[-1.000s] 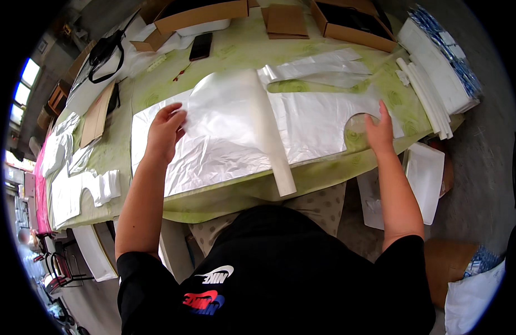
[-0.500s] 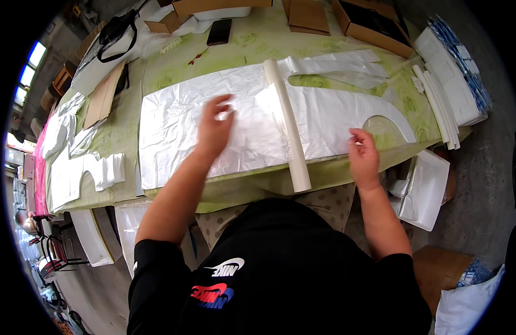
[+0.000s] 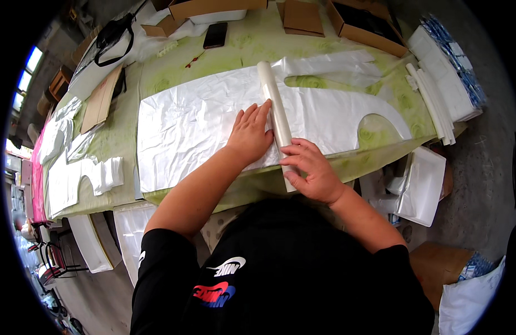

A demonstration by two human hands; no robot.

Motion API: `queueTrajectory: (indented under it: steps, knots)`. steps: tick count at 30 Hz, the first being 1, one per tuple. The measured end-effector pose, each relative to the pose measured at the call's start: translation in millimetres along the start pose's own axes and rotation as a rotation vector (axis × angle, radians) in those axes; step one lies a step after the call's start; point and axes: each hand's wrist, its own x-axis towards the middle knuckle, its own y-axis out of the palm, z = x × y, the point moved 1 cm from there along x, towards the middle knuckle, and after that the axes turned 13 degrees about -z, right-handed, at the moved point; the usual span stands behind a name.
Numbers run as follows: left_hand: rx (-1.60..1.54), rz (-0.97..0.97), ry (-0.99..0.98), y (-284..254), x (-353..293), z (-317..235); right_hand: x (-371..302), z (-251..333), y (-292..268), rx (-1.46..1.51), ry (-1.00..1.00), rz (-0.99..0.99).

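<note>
A long table [image 3: 129, 120] under a pale green patterned cloth runs left to right, seen from above. Left of the central roll, thin white cut-out pieces [image 3: 79, 173] with crinkled edges lie by the table's left end, and a flat brown board [image 3: 101, 100] sits beyond them. A large translucent plastic sheet [image 3: 185, 123], glossy and wrinkled, spreads across the middle, with a scooped notch cut in its right edge. The left hand [image 3: 249, 134] rests flat on the sheet just left of the roll, fingers spread and straight. The roll [image 3: 274, 117], a slim white tube, lies across the sheet from far edge to near edge. The right hand [image 3: 311, 170] curls over the roll's near end, fingers bent and pressing on it; that end is hidden beneath. Right of the roll, stacked white packs [image 3: 442, 84] line the table's right edge, partly cut off. Behind the roll sit a dark phone [image 3: 215, 35] and open brown boxes [image 3: 358, 22]. The near table edge is masked by the person's black shirt.
</note>
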Motion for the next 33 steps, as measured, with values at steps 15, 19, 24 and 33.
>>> queueTrajectory:
  steps: [15, 19, 24, 33]
  knots:
    - [-0.197, -0.024, 0.186, -45.5, 3.7, 2.0, 52.9, -40.3, 23.3, -0.364, -0.104, -0.110]
    - [-0.184, -0.125, 0.209, -53.2, -22.9, 16.4, 79.0, -75.4, 57.5, -0.443, -0.098, 0.053]
    - [-0.206, -0.262, 0.156, -58.2, -45.7, 33.8, 142.2, -92.5, 79.3, -0.648, 0.011, 0.300]
    - [-0.286, -0.324, 0.062, -60.5, -49.5, 39.5, 179.2, -194.5, -72.5, -0.927, 0.911, 0.003]
